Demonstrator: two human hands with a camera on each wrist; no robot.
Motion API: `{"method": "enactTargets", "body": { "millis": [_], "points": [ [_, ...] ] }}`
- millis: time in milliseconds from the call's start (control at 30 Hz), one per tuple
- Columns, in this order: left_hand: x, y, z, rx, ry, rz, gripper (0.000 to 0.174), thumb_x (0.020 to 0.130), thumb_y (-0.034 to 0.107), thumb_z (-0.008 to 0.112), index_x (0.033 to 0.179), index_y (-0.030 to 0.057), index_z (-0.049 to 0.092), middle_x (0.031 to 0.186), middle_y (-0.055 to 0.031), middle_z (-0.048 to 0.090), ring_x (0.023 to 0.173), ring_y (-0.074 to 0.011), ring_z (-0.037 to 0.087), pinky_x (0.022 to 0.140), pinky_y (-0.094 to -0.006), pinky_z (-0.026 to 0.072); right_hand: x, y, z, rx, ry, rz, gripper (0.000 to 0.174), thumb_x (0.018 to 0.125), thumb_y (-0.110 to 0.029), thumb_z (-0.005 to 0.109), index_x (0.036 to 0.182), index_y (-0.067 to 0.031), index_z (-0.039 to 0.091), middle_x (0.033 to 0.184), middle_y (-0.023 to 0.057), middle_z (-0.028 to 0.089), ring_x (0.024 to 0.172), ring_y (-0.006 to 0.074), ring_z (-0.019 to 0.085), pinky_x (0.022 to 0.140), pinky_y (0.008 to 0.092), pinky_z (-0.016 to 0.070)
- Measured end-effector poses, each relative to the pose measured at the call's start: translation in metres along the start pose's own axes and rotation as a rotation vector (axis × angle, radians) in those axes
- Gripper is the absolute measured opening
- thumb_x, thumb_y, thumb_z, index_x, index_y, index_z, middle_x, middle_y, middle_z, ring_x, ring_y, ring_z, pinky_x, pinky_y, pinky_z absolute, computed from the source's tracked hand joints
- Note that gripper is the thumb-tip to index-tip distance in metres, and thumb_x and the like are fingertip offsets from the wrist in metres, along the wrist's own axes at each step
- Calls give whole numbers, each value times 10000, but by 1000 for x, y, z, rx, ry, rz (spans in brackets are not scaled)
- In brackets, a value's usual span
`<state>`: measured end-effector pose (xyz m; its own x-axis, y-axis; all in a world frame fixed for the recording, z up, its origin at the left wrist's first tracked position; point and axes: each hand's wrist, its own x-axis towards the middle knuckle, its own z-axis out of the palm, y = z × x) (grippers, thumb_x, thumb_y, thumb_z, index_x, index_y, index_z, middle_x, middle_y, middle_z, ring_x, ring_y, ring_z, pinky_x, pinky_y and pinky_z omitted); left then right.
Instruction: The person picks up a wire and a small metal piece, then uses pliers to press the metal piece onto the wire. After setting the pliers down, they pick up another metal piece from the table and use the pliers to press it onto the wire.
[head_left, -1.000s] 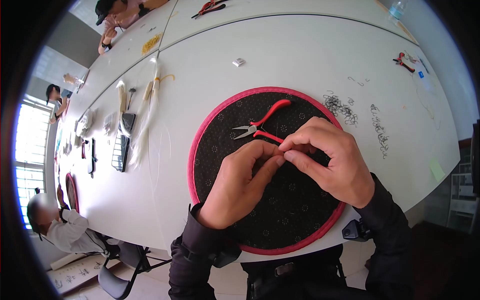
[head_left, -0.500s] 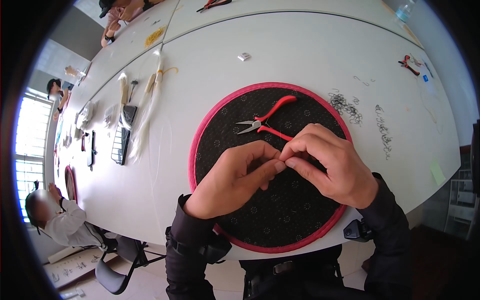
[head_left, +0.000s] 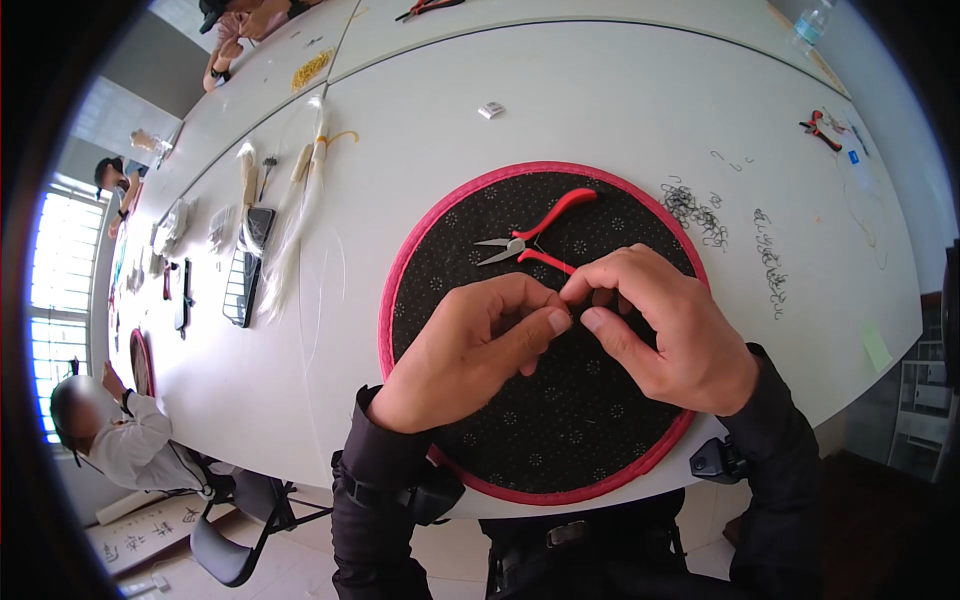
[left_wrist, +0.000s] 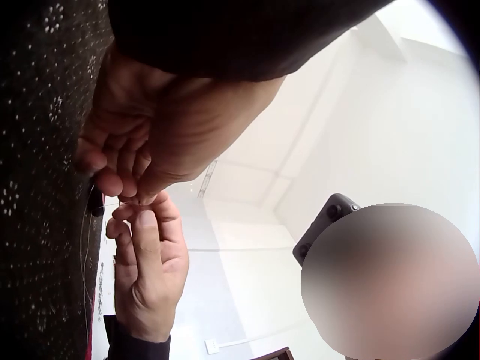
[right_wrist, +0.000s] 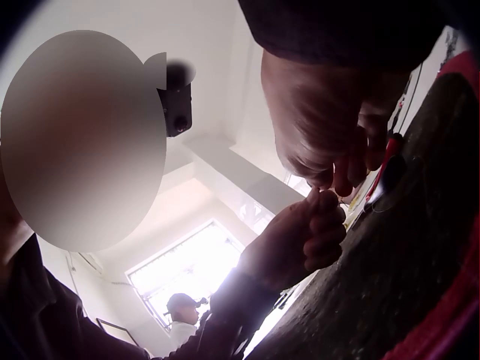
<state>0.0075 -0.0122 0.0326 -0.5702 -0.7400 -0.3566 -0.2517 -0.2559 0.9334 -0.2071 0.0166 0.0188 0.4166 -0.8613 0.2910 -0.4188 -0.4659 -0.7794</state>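
Observation:
Both hands meet over a round black mat (head_left: 580, 450) with a pink-red rim. My left hand (head_left: 460, 350) pinches a very fine line (left_wrist: 84, 240) between thumb and index finger; what else sits in that pinch is too small to make out. Close against it, my right hand (head_left: 665, 325) has its index fingertip at the left fingertips, thumb slightly apart, the other fingers curled in at the line. Just beyond the hands lie red-handled pliers (head_left: 515, 246), jaws parted, one handle partly behind the right hand.
Dark small hooks (head_left: 690, 205) lie in loose piles right of the mat. Hanks of pale line (head_left: 285, 240) and a phone (head_left: 245, 280) lie to the left. More pliers (head_left: 820, 130) rest at the far right, near a green slip (head_left: 876, 345). Other people sit around the table.
The right thumb has parted from its index fingertip and drawn back a little. The left hand keeps its pinch. The head view has shifted slightly.

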Motion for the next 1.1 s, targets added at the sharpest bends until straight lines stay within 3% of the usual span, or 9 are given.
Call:
{"method": "enactTargets", "body": {
  "millis": [167, 367, 467, 567, 767, 867, 1100],
  "points": [
    [-1, 0, -1, -6, 11, 3, 225, 998, 202, 620, 1003, -22, 643, 790, 18, 573, 687, -54, 513, 615, -220, 437, -1, -4, -2, 96, -42, 127, 254, 873, 15, 661, 1118, -11, 598, 978, 94, 633, 886, 218, 646, 781, 342, 538],
    [0, -4, -1, 33, 11, 4, 213, 997, 200, 622, 999, -11, 648, 774, 22, 567, 681, -53, 510, 603, -221, 432, 2, -3, -5, 9, -41, 74, 134, 866, 2, 681, 988, -18, 629, 910, 79, 644, 848, 227, 634, 724, 347, 519],
    [0, -6, -1, 26, -9, 18, 214, 997, 203, 622, 997, -9, 649, 771, 22, 565, 680, -54, 511, 603, -221, 432, 2, 1, 0, -8, 45, -2, 135, 836, 18, 709, 935, -38, 637, 809, 52, 613, 734, 164, 591, 644, 290, 483],
    [-1, -2, 0, 35, -1, 7, 224, 1002, 210, 617, 1002, -12, 646, 779, 17, 577, 687, -55, 518, 610, -223, 438, 1, 1, 2, 15, 46, 5, 131, 841, 13, 704, 936, -38, 630, 823, 50, 607, 731, 162, 587, 637, 288, 476],
    [3, -9, 5, -20, 97, 195, 226, 1007, 207, 610, 1000, -17, 637, 796, 3, 606, 711, -55, 538, 629, -232, 448, 1, 0, 1, 16, 115, 21, 106, 856, 16, 673, 935, -26, 615, 849, 45, 595, 720, 152, 572, 640, 273, 462],
    [2, -10, 6, 8, 45, 187, 212, 996, 196, 624, 979, -15, 637, 780, 4, 606, 712, -51, 542, 630, -230, 445, 1, -3, -3, 48, 88, 71, 103, 887, -21, 672, 958, -36, 599, 872, 60, 593, 763, 173, 608, 674, 303, 492],
    [2, -10, 4, 31, 100, 229, 166, 966, 148, 654, 918, -10, 638, 729, 13, 594, 678, -35, 522, 605, -219, 427, 1, -4, -3, 63, 133, 111, 80, 901, -48, 659, 950, -37, 597, 860, 38, 587, 733, 130, 596, 646, 268, 473]
  ]
}}
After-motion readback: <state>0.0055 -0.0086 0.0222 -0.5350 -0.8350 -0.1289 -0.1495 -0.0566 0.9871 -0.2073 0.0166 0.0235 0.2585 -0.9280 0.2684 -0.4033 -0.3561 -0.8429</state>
